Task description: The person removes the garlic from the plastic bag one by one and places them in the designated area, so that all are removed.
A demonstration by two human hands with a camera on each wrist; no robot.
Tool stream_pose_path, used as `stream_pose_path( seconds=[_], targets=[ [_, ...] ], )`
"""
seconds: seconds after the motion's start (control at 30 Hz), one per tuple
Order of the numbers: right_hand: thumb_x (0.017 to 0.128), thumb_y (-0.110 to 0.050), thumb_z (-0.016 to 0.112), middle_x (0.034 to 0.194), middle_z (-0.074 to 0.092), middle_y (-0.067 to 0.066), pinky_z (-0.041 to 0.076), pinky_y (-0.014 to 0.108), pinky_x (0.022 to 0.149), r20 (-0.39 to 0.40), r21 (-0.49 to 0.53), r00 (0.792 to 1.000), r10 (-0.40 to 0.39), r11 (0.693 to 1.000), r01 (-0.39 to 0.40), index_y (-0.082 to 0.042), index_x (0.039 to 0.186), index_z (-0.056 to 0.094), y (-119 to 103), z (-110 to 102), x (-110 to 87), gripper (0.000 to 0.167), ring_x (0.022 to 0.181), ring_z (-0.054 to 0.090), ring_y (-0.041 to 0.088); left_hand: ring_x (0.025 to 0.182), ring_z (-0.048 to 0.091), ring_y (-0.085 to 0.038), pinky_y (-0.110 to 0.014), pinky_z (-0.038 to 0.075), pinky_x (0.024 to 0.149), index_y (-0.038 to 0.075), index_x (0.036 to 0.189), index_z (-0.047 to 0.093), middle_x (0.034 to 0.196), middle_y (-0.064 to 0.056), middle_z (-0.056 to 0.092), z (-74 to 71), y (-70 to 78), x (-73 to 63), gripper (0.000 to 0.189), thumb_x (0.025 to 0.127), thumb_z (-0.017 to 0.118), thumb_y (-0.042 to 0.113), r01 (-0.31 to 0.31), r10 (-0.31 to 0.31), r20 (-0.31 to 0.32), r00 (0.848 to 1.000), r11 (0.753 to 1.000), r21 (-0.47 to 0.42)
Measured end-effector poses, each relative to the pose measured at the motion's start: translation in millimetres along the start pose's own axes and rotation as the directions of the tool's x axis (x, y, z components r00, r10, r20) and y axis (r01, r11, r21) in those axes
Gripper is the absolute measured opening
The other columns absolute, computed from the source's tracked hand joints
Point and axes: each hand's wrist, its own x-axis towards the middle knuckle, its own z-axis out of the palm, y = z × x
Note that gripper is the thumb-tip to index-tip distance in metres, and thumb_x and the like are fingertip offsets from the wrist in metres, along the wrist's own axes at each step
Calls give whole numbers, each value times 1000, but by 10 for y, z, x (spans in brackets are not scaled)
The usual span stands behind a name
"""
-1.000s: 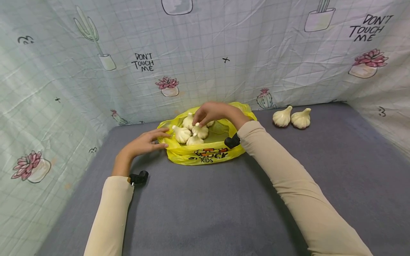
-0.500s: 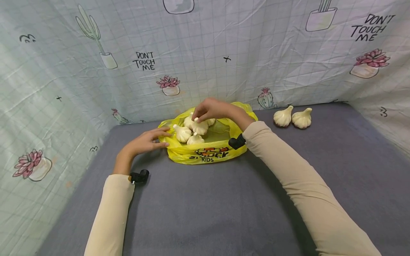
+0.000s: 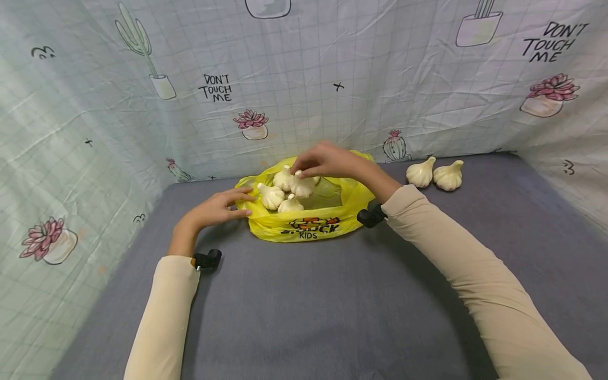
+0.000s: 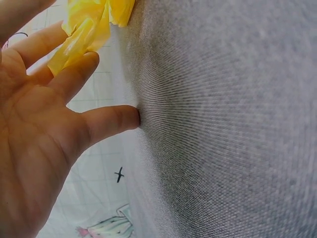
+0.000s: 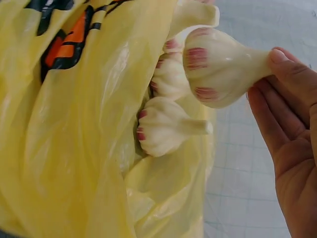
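Observation:
A yellow plastic bag (image 3: 266, 229) lies on the grey cloth with its mouth spread wide, and several garlic bulbs (image 3: 272, 197) sit inside. My right hand (image 3: 325, 160) pinches one garlic bulb (image 5: 218, 67) by its stem between thumb and fingers. Pink streaks mark that bulb's round base, and it is raised over the others in the right wrist view. At the bag's left edge, my left hand (image 3: 216, 210) rests with fingers spread. Its fingertips touch the yellow plastic (image 4: 84, 37), and the thumb extends toward the cloth.
Two more garlic bulbs (image 3: 433, 174) lie side by side on the grey cloth (image 3: 294, 306), right of the bag near the back. Behind stands a pale printed curtain (image 3: 304, 79), which also runs along the left side.
The right hand has lifted the garlic bulb by its stem from among the others and shifted slightly right. My left hand stays at the bag's edge.

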Motion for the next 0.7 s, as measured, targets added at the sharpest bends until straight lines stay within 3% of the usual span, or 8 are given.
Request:
stream_pose_path(
  seconds=[0.3, 0.7],
  targets=[
    [99, -13, 69, 116, 76, 4, 58, 30, 89, -89, -52, 993, -79, 996, 75, -7, 117, 77, -184, -61, -266, 21, 103, 73, 16, 154, 19, -37, -61, 25, 118, 10, 146, 56, 166, -9, 29, 4, 16, 16, 54, 101, 64, 38, 18, -18, -1, 1000, 1000, -5],
    [96, -14, 72, 109, 77, 5, 59, 41, 84, -166, -190, 976, -141, 976, 108, -7, 113, 77, -242, -61, -546, 19, 97, 74, 20, 154, 20, -36, -62, 26, 117, 11, 146, 56, 166, -9, 30, 1, 5, -3, 54, 101, 64, 40, 30, -30, -5, 1000, 999, -16]
  ],
)
